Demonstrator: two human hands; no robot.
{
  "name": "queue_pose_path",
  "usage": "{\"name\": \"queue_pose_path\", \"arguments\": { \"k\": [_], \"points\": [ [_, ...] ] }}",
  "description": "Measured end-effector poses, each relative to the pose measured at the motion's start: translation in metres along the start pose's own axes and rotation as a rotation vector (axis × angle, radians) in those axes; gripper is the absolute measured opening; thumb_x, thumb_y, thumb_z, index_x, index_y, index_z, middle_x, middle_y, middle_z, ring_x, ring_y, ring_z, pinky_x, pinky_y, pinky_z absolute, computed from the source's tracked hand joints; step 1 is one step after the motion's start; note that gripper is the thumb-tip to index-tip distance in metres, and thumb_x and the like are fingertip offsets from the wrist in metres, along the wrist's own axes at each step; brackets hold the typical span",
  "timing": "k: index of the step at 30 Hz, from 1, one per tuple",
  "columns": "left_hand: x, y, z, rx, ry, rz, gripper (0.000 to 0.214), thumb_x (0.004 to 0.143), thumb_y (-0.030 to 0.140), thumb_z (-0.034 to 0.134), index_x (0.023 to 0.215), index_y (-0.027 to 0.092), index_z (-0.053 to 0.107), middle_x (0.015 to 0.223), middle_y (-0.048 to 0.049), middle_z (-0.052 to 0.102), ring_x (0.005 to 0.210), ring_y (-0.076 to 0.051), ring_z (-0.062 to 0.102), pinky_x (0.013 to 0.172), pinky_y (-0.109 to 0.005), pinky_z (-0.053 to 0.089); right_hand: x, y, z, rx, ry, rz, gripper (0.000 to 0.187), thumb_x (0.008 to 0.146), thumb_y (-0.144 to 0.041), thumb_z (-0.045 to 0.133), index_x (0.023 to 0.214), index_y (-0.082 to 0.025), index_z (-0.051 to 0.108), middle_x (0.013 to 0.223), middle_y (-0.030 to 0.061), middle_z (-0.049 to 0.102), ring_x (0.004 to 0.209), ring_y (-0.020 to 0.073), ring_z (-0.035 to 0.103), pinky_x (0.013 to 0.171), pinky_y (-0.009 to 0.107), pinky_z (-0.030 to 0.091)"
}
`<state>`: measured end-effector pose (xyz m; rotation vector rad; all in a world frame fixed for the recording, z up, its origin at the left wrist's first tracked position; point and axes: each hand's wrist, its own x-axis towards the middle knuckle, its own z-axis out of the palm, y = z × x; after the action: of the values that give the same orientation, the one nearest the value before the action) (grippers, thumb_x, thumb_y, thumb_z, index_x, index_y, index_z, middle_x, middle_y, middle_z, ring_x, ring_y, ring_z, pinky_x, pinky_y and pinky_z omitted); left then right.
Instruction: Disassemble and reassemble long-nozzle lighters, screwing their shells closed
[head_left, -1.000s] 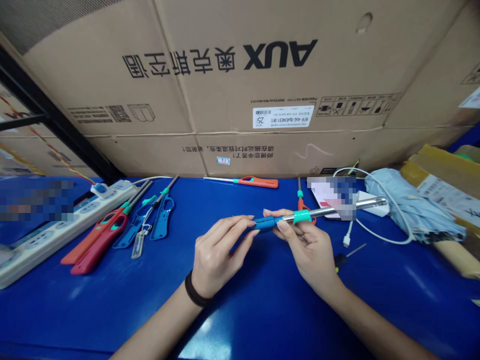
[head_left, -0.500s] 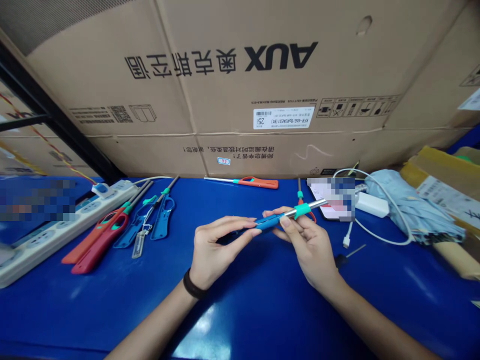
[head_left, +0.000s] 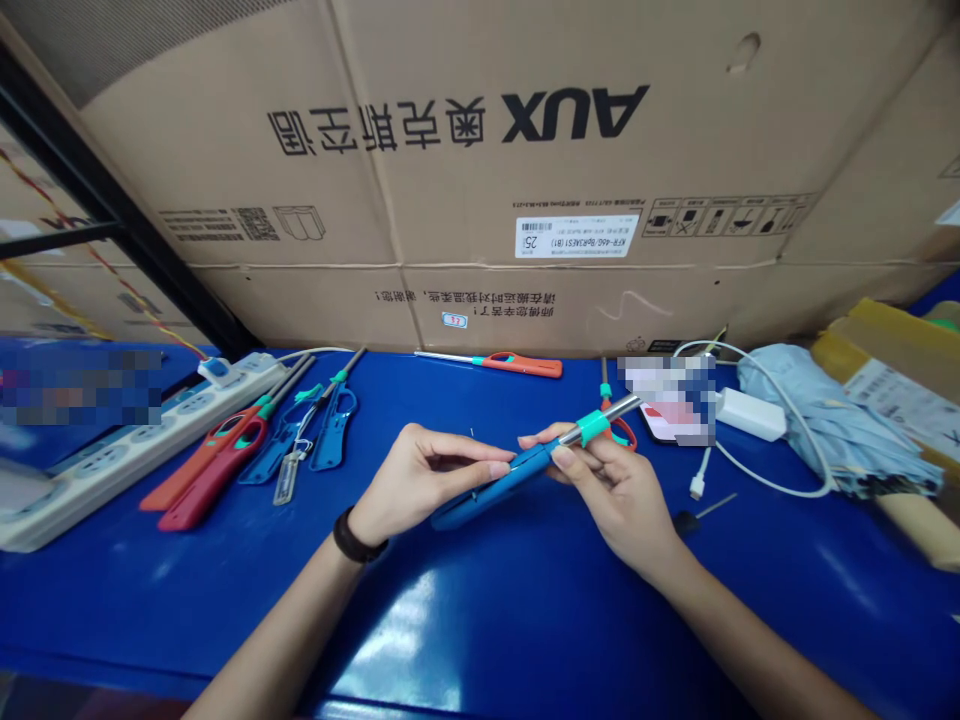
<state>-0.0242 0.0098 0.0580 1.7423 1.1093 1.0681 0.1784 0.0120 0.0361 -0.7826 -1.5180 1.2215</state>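
Head view looks down on two bare forearms over a glossy blue table (head_left: 480,640). A black wristband (head_left: 356,535) circles the left wrist. The left hand (head_left: 424,475) reaches inward, its fingers (head_left: 465,450) nearly closed with their tips at the body of a blue utility lighter (head_left: 517,478); whether they grip it, the view does not settle. The right hand (head_left: 615,500) has its fingers (head_left: 577,460) closed around the lighter beside a teal collar (head_left: 594,428). The lighter slants across the gap between the hands, above the table, its steel nozzle (head_left: 619,408) pointing up and to the right. Behind the right hand lies a red-handled lighter (head_left: 622,432). To the right are a small black-handled screwdriver (head_left: 686,521), a white charger (head_left: 750,415) with its cable, a blurred phone (head_left: 664,420) and a folded pale blue umbrella (head_left: 832,425). To the left lie red lighters (head_left: 214,470), blue lighter casings (head_left: 334,430) and a white power strip (head_left: 127,455). Farther off are an orange lighter (head_left: 521,365) and a large AUX cardboard box (head_left: 570,115).
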Motion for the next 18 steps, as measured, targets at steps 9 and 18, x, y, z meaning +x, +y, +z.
{"name": "queue_pose_path", "arguments": {
  "k": [9, 18],
  "points": [
    [0.0004, -0.0004, -0.0002, -0.032, -0.017, -0.07, 0.016, 0.073, 0.029, 0.072, 0.085, 0.018, 0.078, 0.075, -0.0053, 0.076, 0.059, -0.019, 0.069, 0.053, -0.024, 0.055, 0.0008, -0.0008, 0.0001, 0.021, -0.01, 0.01, 0.026, 0.089, -0.034, 0.055, 0.108, -0.021, 0.065, 0.104, 0.0061, 0.071, 0.094, 0.02, 0.068, 0.086, 0.034, 0.056],
    [-0.0001, -0.0004, 0.0001, -0.07, -0.024, -0.057, 0.016, 0.072, 0.028, 0.074, 0.083, 0.018, 0.078, 0.076, -0.0065, 0.076, 0.062, -0.02, 0.069, 0.055, -0.025, 0.056, -0.0007, 0.0029, -0.0009, -0.024, -0.022, -0.01, 0.028, 0.089, -0.034, 0.054, 0.111, -0.021, 0.066, 0.102, 0.006, 0.072, 0.093, 0.0207, 0.068, 0.082, 0.033, 0.057]
  ]
}}
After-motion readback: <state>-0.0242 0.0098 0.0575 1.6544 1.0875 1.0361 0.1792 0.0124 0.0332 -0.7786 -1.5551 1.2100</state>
